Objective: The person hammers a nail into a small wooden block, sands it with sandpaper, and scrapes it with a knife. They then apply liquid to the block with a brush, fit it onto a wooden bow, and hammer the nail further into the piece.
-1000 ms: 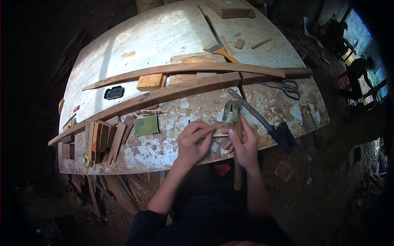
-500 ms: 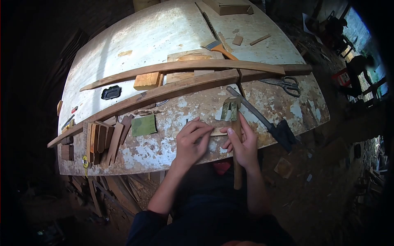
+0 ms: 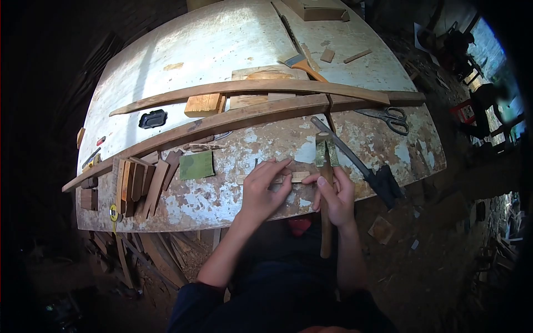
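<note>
Thin, pale wooden strip (image 3: 277,178) is pinned flat on the paint-flaked white workbench top (image 3: 222,33), near its front edge. It is pressed down by the left hand (image 3: 261,191), whose fingers (image 3: 275,169) are curled over the strip's middle, thumb and forefinger pinching something too small to make out. Just right of that grip, a wooden-handled hammer with a dull metal head (image 3: 325,166) is held by the right hand (image 3: 336,197), which is closed around the handle close under the head; the head rests beside the strip's right end.

Beyond both hands, two long curved brown wooden laths (image 3: 250,89) are laid across the bench, with grey steel scissors (image 3: 388,117) to the far right and a green sanding pad (image 3: 197,165) to the left of the left hand.

For clean work, the strip is best kept flat and unmoving under firm downward pressure, fingertips kept clear of the hammer's path, and taps kept short, as the choked grip suggests.
</note>
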Available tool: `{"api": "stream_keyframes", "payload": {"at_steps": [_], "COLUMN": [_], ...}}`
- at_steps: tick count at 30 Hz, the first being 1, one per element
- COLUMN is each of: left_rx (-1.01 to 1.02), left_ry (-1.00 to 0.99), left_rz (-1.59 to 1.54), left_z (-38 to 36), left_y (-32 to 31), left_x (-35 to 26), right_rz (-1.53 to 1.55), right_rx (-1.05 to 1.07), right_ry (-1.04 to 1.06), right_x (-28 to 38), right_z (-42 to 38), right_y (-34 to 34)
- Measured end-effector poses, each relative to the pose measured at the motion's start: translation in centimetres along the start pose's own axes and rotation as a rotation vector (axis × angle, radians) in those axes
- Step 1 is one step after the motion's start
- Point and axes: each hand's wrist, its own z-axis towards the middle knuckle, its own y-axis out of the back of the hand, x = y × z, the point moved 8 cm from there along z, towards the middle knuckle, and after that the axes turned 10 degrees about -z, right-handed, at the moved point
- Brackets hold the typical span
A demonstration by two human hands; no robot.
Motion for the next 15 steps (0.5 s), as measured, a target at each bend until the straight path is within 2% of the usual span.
{"api": "stream_keyframes", "payload": {"at_steps": [6, 9, 13, 15], "left_rx": [-0.028, -0.027, -0.030, -0.029], "left_ry": [0.052, 0.065, 0.093, 0.100], "left_rz": [-0.021, -0.031, -0.038, -0.042], "left_z": [-0.5, -0.3, -0.5, -0.5], "left_y": [0.2, 0.2, 0.2, 0.2], "left_x": [0.6, 0.7, 0.9, 1.0], "right_rz": [0.233, 0.225, 0.147, 0.223], "right_rx": [0.251, 0.289, 0.232, 0.256], "right_ry": [-0.025, -0.125, -0.402, -0.305], "right_x": [4.3, 3.9, 3.3, 4.7], "right_z": [-5.4, -6.4, -5.2, -5.8], "right_y": [-1.9, -3.0, -3.9, -3.8]}}
